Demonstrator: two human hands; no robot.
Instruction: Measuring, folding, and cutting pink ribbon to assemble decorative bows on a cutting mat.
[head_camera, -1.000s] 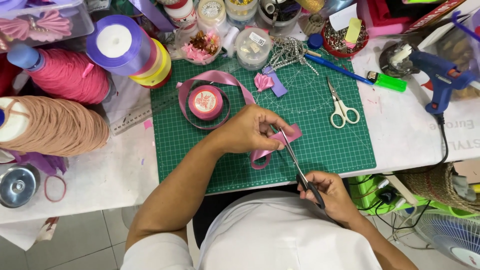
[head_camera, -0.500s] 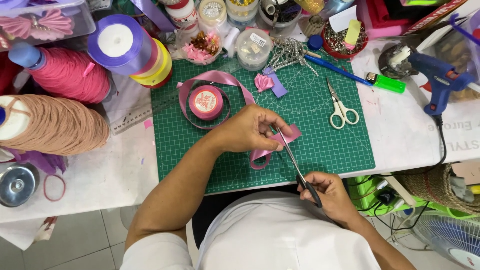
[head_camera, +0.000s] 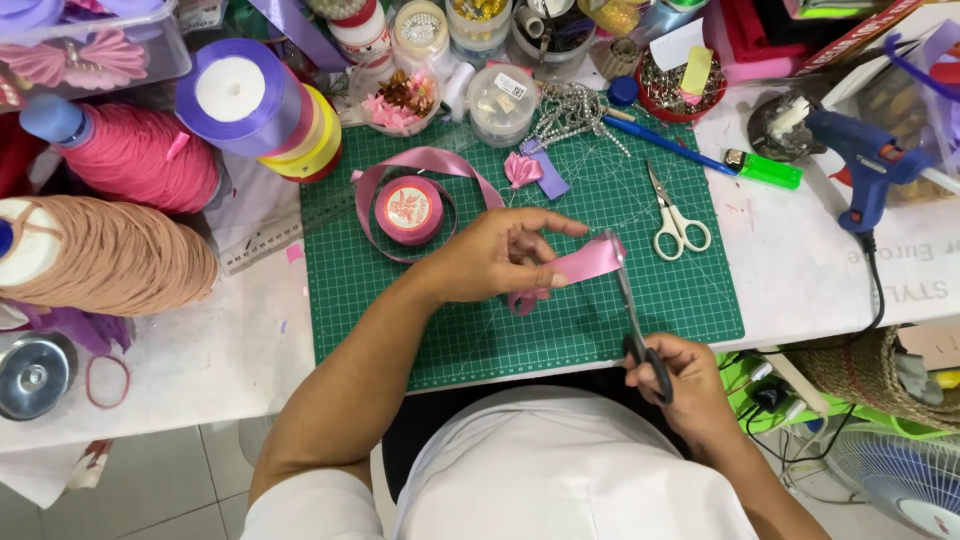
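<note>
The left hand (head_camera: 495, 255) is pinching a strip of pink ribbon (head_camera: 580, 263) between thumb and fingers, closed tight on it just above the green cutting mat (head_camera: 450, 320), with the index finger stretched out toward the cut end. The right hand (head_camera: 680, 375) is gripping the black handles of a pair of long scissors (head_camera: 632, 315), fingers curled shut through the loops, at the near edge of the mat. The blade tips are meeting the free end of the ribbon; whether the blades are parted there is too fine to tell.

Compared with a second ago, the ribbon is lying flatter and pulled out further to the right over the mat, the scissors are cutting nearer its end instead of its middle, and the right hand is sitting further right along the mat's near edge.

The ribbon is smooth satin with a soft shine, curling into a small loop under the left hand. The mat is matte and printed with a fine grid. On the mat's far left part a pink ribbon spool (head_camera: 408, 210) is lying flat, round, with a loose band arcing around it. Small white-handled scissors (head_camera: 675, 215) are lying on the mat's far right part.
</note>
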